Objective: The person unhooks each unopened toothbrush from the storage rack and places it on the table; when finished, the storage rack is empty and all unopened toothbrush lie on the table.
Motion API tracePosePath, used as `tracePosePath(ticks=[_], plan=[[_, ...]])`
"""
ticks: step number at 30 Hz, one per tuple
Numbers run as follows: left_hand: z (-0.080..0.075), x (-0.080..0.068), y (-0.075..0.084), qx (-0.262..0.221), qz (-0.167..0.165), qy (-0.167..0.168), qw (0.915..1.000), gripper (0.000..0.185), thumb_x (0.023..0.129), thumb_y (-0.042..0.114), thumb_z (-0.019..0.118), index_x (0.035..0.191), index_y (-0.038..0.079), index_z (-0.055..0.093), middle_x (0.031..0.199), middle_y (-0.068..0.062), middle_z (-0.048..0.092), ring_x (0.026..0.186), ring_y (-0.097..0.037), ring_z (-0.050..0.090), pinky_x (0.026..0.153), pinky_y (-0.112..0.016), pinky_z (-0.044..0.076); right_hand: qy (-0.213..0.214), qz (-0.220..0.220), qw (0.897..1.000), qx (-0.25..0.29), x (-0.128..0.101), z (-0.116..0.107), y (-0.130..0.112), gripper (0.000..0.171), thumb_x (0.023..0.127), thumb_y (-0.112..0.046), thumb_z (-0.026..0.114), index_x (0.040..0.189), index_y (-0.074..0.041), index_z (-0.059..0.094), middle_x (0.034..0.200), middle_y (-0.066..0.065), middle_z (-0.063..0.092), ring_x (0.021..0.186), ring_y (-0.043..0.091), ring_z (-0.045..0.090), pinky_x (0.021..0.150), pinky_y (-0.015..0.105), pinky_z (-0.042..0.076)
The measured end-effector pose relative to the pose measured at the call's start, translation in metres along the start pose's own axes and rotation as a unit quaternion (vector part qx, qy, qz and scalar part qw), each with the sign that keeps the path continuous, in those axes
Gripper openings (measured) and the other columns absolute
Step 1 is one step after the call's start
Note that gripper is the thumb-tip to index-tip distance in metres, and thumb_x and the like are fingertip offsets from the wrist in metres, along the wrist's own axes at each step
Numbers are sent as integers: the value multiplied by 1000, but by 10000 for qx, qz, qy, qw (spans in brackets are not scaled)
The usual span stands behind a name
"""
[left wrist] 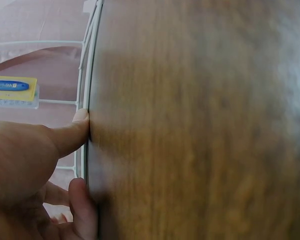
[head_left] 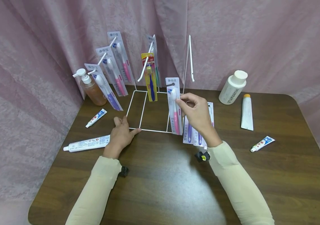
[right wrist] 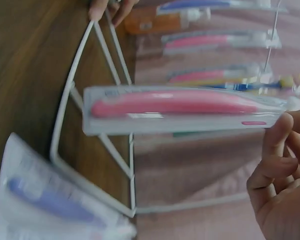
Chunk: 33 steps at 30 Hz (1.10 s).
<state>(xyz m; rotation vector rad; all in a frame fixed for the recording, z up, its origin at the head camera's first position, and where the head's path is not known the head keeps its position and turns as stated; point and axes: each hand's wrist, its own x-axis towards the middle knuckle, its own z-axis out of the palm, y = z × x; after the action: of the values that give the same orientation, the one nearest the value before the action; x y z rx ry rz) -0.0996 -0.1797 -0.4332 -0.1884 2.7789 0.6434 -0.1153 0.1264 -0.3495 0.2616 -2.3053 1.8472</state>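
A: Head view? 
B: Right hand (head_left: 196,114) pinches a pink packaged toothbrush (head_left: 174,107) upright near the white wire rack (head_left: 148,93), probably to line it with a hook. Left hand (head_left: 121,135) lies flat on the worktop (head_left: 162,175), fingers spread, bracing the rack base.

A: Left wrist? 
B: Fingertips (left wrist: 81,117) press the wire frame (left wrist: 90,75).

A: Right wrist? 
B: Fingers (right wrist: 275,145) grip the pack's top end (right wrist: 270,112).
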Motion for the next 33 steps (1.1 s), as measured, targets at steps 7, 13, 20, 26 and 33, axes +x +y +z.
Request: tracePosePath(ticks=[7, 13, 20, 26, 33], plan=[[-1, 0, 0, 22, -2, -22, 10000, 105, 113, 52, 70, 179, -10, 17, 156, -30, 29, 106, -56, 73, 102, -64, 59, 248, 709, 9963, -408, -5, -42, 24, 21, 110, -11, 76, 114, 9, 81, 75, -11, 67, 56, 4, 56, 55, 19, 45], [0, 0, 0, 30, 5, -54, 10000, 105, 113, 53, 70, 179, -9, 17, 156, -30, 30, 108, -56, 73, 103, -64, 59, 489, 1564, 9800, -1132, -13, -82, 38, 32, 114, -21, 71, 124, 8, 80, 83, -10, 69, 67, 3, 58, 60, 18, 48], [0, 0, 0, 49, 14, -57, 10000, 105, 113, 53, 70, 179, -10, 17, 155, -30, 30, 104, -54, 72, 102, -64, 59, 765, 2537, 9485, -1738, -18, -114, 62, 42, 117, -28, 63, 138, 5, 78, 106, 7, 72, 84, 10, 59, 70, 21, 48], [-1, 0, 0, 64, 13, -49, 10000, 104, 114, 53, 70, 178, -10, 17, 155, -30, 30, 105, -53, 72, 103, -64, 59, 663, 3173, 9281, -1832, -22, -127, 84, 51, 119, -34, 57, 147, 5, 73, 119, 12, 71, 96, 15, 58, 75, 26, 47], [0, 0, 0, 75, 23, -44, 10000, 104, 113, 53, 70, 178, -10, 18, 155, -31, 30, 104, -54, 72, 103, -64, 59, 509, 3516, 9191, -1705, -23, -130, 97, 52, 119, -33, 55, 150, 6, 70, 128, 16, 69, 104, 18, 58, 81, 30, 47]])
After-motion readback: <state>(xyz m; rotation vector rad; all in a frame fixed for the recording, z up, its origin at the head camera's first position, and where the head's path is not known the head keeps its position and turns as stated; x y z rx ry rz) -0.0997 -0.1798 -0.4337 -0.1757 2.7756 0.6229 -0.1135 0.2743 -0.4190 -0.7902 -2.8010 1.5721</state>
